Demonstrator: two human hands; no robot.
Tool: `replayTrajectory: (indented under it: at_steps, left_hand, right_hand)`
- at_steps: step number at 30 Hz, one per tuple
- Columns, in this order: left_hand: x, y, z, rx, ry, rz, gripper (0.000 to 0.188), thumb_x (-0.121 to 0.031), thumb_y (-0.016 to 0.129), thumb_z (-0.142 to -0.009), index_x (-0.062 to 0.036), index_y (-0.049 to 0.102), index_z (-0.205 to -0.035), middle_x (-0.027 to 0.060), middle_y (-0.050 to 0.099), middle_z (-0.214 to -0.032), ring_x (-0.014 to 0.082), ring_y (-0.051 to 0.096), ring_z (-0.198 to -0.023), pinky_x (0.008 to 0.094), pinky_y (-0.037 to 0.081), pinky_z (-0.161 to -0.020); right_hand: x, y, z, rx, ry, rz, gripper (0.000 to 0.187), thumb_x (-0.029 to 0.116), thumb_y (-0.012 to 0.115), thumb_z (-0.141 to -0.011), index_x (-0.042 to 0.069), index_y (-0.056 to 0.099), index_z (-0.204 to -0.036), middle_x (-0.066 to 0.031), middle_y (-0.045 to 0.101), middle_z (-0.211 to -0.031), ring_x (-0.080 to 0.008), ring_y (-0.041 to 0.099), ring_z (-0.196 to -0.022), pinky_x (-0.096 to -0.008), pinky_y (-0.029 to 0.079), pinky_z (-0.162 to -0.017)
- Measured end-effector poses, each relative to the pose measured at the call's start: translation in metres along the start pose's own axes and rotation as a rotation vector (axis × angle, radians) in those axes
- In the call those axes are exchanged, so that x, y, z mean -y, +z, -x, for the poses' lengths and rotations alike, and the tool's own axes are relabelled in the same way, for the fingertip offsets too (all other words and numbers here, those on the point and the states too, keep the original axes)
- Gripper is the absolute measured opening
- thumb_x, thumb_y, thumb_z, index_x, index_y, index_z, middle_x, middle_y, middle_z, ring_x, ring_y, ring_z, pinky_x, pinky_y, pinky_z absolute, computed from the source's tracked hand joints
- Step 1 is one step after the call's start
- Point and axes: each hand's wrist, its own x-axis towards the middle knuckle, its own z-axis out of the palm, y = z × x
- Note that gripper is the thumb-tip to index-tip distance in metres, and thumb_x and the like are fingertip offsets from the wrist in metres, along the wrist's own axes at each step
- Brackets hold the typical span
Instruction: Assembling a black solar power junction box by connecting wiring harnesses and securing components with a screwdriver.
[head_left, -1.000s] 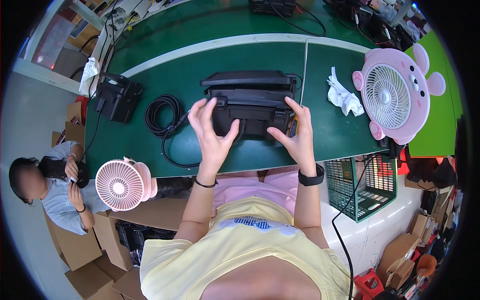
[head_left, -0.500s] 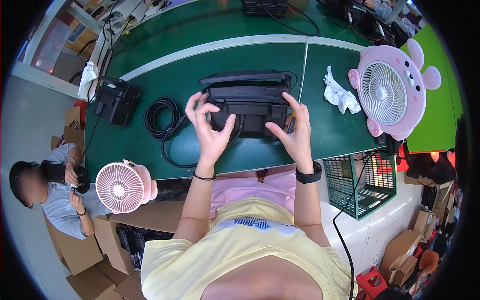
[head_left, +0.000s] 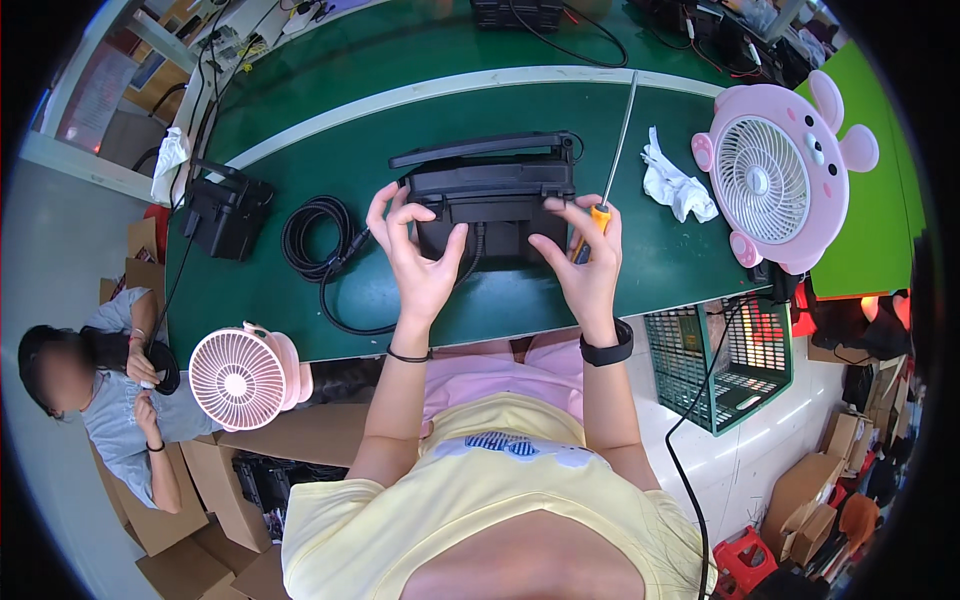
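Note:
A black plastic case with a raised carry handle stands in front of me on the green workbench. A cable comes out of its front and leads to a coil of black cable at its left. My left hand is closed around the case's left front corner, thumb and fingers on its front face. At the right front corner, my right hand rests its thumb and index fingertip on the case. Among that hand's fingers a screwdriver with an orange handle is tucked, its long shaft pointing away; the fingers partly hide the handle.
Another black case stands at the bench's left. A crumpled white cloth and a pink fan lie to the right; a smaller pink fan is at the front edge. A green crate stands below; a person sits at the left.
The right index finger has bent inward onto the case's front. The screwdriver has tilted, its shaft tip swinging right, and more of its handle shows. The left hand keeps its hold.

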Motion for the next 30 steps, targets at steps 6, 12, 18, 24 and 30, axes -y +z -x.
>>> replayTrajectory:
  at_steps: [6,12,18,24,30]
  left_hand:
    - [0.0,-0.001,-0.001,-0.003,-0.005,-0.005,0.049,0.004,0.081,-0.074,-0.0106,0.049,-0.107,0.015,0.028,-0.142,0.0408,0.038,-0.137,0.0464,0.045,-0.105]
    - [0.004,-0.001,-0.002,-0.014,-0.018,-0.072,0.047,0.001,0.082,-0.074,-0.0107,0.05,-0.107,0.0153,0.029,-0.142,0.0403,0.037,-0.138,0.0479,0.04,-0.109]
    - [0.002,-0.002,-0.011,0.027,-0.055,-0.025,0.047,0.001,0.082,-0.074,-0.0105,0.051,-0.108,0.0137,0.029,-0.143,0.0392,0.037,-0.138,0.047,0.039,-0.109]
    - [0.009,-0.004,-0.01,0.038,-0.053,0.051,0.047,0.002,0.081,-0.074,-0.0111,0.05,-0.107,0.0129,0.028,-0.143,0.0391,0.036,-0.139,0.0471,0.041,-0.108]
    - [0.011,-0.004,-0.001,0.031,0.01,0.008,0.049,0.004,0.081,-0.074,-0.0119,0.047,-0.107,0.013,0.026,-0.144,0.0409,0.035,-0.139,0.0476,0.043,-0.107]
  right_hand:
    - [0.015,-0.004,-0.013,0.02,0.118,-0.157,0.06,0.006,0.089,-0.068,0.017,0.067,-0.123,-0.0084,0.052,-0.116,-0.0114,0.05,-0.065,-0.0236,0.047,-0.061]
    - [-0.001,-0.005,-0.015,0.071,0.02,-0.101,0.023,0.019,0.088,-0.073,0.011,0.071,-0.086,-0.0105,0.054,-0.114,-0.0243,0.055,-0.11,-0.032,0.05,-0.067]
    - [0.004,-0.005,-0.026,0.033,0.149,-0.241,0.03,0.016,0.09,-0.07,0.014,0.073,-0.094,-0.0081,0.052,-0.118,-0.0154,0.056,-0.085,-0.0252,0.048,-0.063]
    - [-0.007,0.002,-0.032,-0.015,-0.02,-0.154,0.03,0.014,0.086,-0.076,0.015,0.075,-0.104,-0.0062,0.052,-0.117,-0.0118,0.052,-0.071,-0.0235,0.047,-0.06]
    - [-0.008,0.007,-0.039,-0.062,0.025,-0.144,0.016,0.019,0.079,-0.084,0.013,0.077,-0.098,-0.0089,0.056,-0.114,-0.0152,0.057,-0.081,-0.0256,0.046,-0.062]
